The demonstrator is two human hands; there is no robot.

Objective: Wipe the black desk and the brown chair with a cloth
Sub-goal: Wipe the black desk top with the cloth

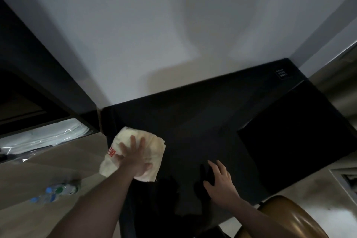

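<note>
the cloth (pixel 135 152) lies flat on the near left corner of the black table (pixel 193 121), cream with a bit of red print showing, and the left hand (pixel 133 158) presses down on it, palm flat, fingers spread wide. the right hand (pixel 222 181) rests open on the table too, fingers splayed, well apart from the cloth, holding nothing, looks like it's bracing. so the wiping is on the table's left end right now. the middle and the far right of the table, with its darker square panel (pixel 289 131), show no cloth near them; whether they're already clean, can't tell in this dim light. the brown chair (pixel 286 216) sits at the lower right, tucked near the table's edge, nobody touching it, so i'd judge that half of the job is yet to come. off to the left on the floor, some water bottles (pixel 56 192), blurred.
</note>
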